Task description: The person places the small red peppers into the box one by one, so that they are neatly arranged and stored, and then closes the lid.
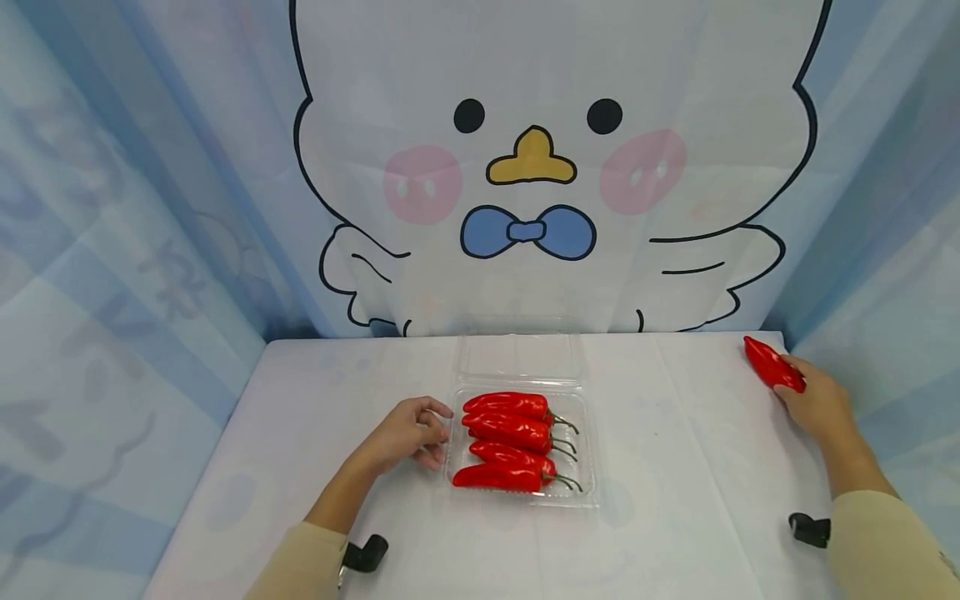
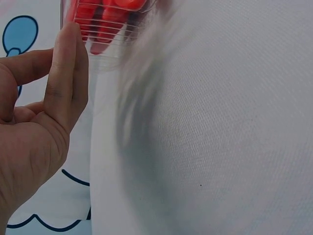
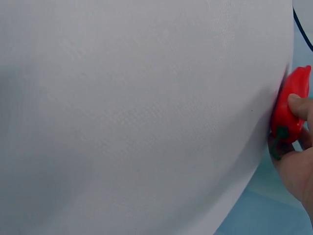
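Several red chili peppers with green stems lie side by side in a clear plastic box whose lid is folded back. At the box's left edge is my left hand, its fingers loosely bent with nothing in them; whether a fingertip touches the plastic I cannot tell. Over at the table's far right corner, my right hand grips one more red pepper. In the right wrist view the thumb lies across this pepper, and its green stem points back toward the palm.
A white cloth covers the table. Behind it hangs a curtain with a cartoon bird print, and blue curtains close in both sides. Black wrist camera mounts stick out near both sleeves.
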{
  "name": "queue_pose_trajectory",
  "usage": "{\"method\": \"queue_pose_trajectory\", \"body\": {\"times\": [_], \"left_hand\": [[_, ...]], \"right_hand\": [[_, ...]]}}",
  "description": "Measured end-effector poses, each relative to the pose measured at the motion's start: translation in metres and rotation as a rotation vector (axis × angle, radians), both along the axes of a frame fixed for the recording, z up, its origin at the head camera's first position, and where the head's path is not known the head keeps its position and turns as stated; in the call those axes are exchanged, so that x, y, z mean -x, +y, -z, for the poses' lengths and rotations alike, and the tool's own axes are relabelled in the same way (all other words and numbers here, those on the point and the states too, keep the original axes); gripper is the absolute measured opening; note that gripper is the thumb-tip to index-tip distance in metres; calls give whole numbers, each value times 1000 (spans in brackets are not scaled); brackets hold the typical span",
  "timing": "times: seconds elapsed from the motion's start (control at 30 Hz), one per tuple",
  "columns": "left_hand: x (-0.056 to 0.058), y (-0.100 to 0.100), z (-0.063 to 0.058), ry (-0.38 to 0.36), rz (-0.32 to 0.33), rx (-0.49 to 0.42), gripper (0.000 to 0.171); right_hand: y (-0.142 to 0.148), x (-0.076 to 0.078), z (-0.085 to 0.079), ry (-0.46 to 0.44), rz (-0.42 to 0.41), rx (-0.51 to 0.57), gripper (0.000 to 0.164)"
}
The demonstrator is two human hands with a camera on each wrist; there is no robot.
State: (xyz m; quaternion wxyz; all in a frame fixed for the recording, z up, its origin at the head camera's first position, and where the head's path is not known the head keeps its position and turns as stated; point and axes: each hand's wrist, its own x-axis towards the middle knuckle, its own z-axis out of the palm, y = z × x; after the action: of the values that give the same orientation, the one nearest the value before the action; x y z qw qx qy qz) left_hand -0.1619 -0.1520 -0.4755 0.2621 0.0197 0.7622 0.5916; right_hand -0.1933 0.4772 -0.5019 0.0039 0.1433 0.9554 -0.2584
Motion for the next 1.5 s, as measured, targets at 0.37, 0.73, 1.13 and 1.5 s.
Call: {"method": "queue_pose_trajectory", "body": {"times": [0.37, 0.73, 1.13, 1.5], "left_hand": [[0, -1, 1, 4, 0, 9, 33], [2, 0, 6, 6, -4, 11, 31], [3, 1, 5, -8, 0, 25, 32], [2, -1, 2, -4, 2, 2, 34]], "right_hand": [[-10, -6, -7, 2, 16, 20, 78], [-21, -13, -16, 40, -52, 16, 78], [-45, -19, -29, 92, -133, 18, 73], [-74, -21, -40, 149, -226, -19, 76]]}}
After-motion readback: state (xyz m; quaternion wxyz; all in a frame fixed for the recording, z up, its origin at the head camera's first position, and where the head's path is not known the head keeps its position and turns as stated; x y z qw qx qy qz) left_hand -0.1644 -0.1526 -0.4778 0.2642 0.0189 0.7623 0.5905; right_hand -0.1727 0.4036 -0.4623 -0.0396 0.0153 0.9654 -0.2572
